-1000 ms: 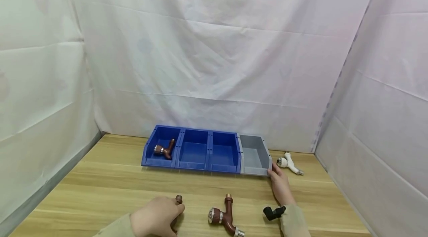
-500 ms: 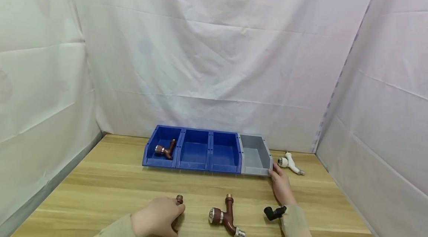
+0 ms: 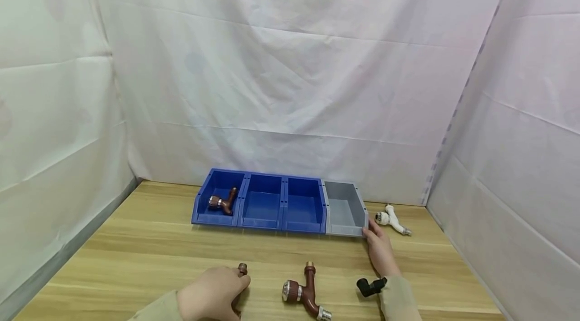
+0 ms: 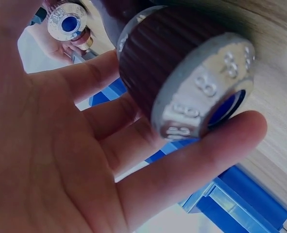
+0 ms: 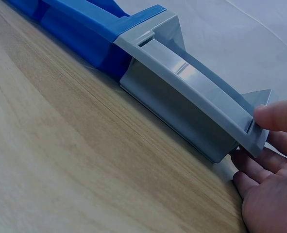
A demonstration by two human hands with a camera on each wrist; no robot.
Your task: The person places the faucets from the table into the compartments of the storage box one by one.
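My left hand (image 3: 213, 293) holds a dark brown faucet (image 3: 242, 269) on the table at front left and covers most of it. Its ribbed knob (image 4: 167, 63), with a silver cap and blue centre, lies against the fingers in the left wrist view. My right hand (image 3: 380, 250) grips the front right corner of the grey bin (image 3: 348, 231), thumb on the front lip and fingers at the side and underneath, as the right wrist view shows. Several blue bins (image 3: 260, 224) stand in a row left of the grey one. Another brown faucet (image 3: 222, 204) lies in the leftmost.
A brown faucet (image 3: 309, 293) lies on the table between my hands. Beside my right sleeve lies a black elbow-shaped faucet (image 3: 369, 287). A white faucet (image 3: 393, 220) rests right of the grey bin. White cloth (image 3: 281, 84) hangs behind and at both sides.
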